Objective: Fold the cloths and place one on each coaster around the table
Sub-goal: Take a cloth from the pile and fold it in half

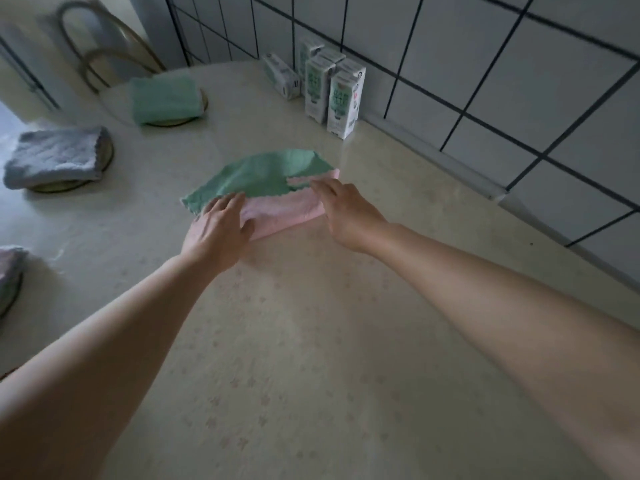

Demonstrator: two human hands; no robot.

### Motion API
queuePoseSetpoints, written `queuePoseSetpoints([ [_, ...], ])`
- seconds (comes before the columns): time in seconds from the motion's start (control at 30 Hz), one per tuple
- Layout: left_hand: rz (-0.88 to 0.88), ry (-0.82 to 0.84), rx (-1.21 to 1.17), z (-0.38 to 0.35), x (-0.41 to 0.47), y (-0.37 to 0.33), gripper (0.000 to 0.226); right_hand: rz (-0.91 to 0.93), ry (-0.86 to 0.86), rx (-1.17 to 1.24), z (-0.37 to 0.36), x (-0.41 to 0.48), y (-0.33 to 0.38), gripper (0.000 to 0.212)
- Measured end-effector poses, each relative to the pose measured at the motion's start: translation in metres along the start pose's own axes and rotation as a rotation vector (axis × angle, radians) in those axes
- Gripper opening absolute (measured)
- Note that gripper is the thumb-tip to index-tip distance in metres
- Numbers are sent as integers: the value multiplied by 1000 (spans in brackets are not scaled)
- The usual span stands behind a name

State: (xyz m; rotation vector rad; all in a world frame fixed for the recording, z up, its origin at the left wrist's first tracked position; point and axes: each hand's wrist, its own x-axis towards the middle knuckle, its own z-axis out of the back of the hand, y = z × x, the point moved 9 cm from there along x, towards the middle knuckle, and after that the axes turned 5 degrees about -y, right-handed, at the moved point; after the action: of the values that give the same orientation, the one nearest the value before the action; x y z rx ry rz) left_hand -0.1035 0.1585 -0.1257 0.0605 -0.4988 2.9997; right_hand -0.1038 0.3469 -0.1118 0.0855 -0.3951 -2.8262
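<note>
A pink cloth (pixel 284 211), folded into a band, lies mid-table on top of an unfolded green cloth (pixel 263 176). My left hand (pixel 218 233) lies flat on the pink cloth's left end, fingers straight. At its right end, my right hand (pixel 346 213) touches the cloth with extended fingertips. A folded green cloth (pixel 164 98) sits on a round coaster (pixel 204 102) at the far left. Nearer, a folded grey-blue cloth (pixel 55 155) rests on another coaster (pixel 105 157). A third cloth (pixel 10 268) on a coaster (pixel 12 296) shows at the left edge.
Several milk cartons (pixel 343 102) stand against the tiled wall (pixel 485 74) at the back. A chair back (pixel 104 46) rises behind the table's far left rim. The cream table surface (pixel 294 341) stretches toward me between my forearms.
</note>
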Motion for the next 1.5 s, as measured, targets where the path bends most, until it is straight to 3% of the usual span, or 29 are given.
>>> queuePoseSetpoints([
  [0.17,-114,68,50,-14,20,-20,56,32,75,-153,-16,20,6,70],
  [0.3,-149,190,79,-33,26,-30,58,52,91,-370,-24,19,2,26],
  [0.37,-170,247,97,-43,23,-35,61,90,90,-382,-26,12,3,21],
  [0.43,-201,205,92,-44,20,-41,64,124,79,-354,-27,3,6,22],
  [0.53,-271,145,98,-41,14,-49,64,332,-61,-405,-23,-15,24,20],
  [0.7,-462,89,111,-36,-6,-64,36,590,34,-595,-39,-44,30,46],
  [0.8,-624,10,105,-23,-22,-74,16,637,-64,-699,-28,-51,23,29],
  [0.97,-686,150,20,-14,-44,-72,19,512,-111,-734,6,-56,-3,25],
  [1.1,-479,297,-8,5,-45,-59,16,315,-24,-665,31,-53,-28,35],
  [1.2,-380,70,-67,60,-31,-60,13,40,-82,-359,68,-54,-52,12],
  [1.27,-324,-73,-89,98,-25,-62,11,-106,-198,-144,100,-59,-63,11],
  [1.37,-284,-218,-61,143,-24,-77,8,-148,-382,13,149,-76,-58,14],
  [1.5,-304,-390,-125,181,-59,-101,28,-145,-525,157,191,-125,-49,12],
])
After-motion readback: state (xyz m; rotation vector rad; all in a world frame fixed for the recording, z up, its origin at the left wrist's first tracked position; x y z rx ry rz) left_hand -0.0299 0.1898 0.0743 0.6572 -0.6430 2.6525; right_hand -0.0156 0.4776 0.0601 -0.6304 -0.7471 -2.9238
